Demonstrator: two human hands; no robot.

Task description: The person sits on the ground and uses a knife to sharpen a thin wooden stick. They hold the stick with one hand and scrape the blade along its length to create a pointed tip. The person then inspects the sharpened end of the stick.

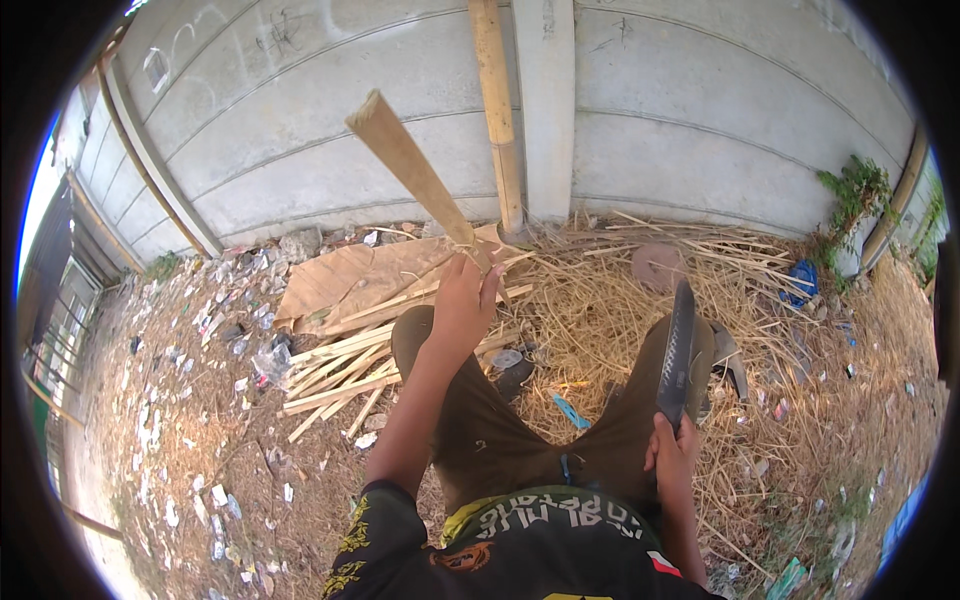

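Now grasping flat tan bamboo-like slat (413,168) (11 o'clock) in left grip (464,298), long black-bladed knife (677,350) (3 o'clock) in right grip (674,450); keep knife off left grip.

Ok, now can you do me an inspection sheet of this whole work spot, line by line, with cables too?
Surface: dry ground, strewn with litter and straw-like shavings.
Job's things: a tan, bamboo-looking piece, raised at a slant; a long dark knife, blade pointing away from the person.
Clutter: pale strips piled on the left, a brown sheet behind them, blue plastic at right.
Grips: left grip closed on the piece; right grip closed on the knife handle.
Cables: nothing seen.
Surroundings: grey panel wall, upright pole, green plant.
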